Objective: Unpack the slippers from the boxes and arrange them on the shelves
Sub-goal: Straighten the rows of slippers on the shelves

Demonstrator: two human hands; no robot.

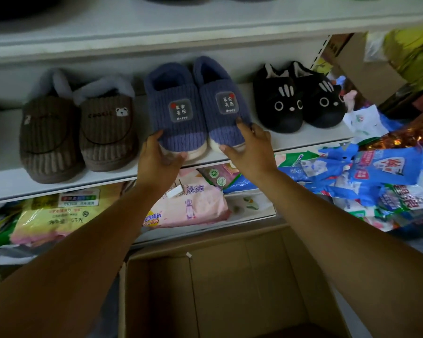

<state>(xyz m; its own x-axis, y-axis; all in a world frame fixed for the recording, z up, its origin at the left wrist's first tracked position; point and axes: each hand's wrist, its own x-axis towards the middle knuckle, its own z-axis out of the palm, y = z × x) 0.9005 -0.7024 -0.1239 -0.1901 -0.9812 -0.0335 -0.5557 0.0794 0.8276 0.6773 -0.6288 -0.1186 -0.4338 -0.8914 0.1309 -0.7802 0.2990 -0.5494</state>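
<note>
On the middle shelf [59, 184], the blue slippers [195, 106] lie between two other pairs, a hand at each toe.
The left hand [160, 162] grips the left slipper's toe, fingers on its outer side, thumb under the front edge. The right hand [249, 147] holds the other toe the same way. The pair lies side by side, toes at the shelf's front edge, between the brown slippers [78, 132] and the black cat slippers [298, 98]. The step looks like squaring this pair in its row. Next, both hands need to let go and reach into the cardboard box [217, 289] below, where no slippers show.
</note>
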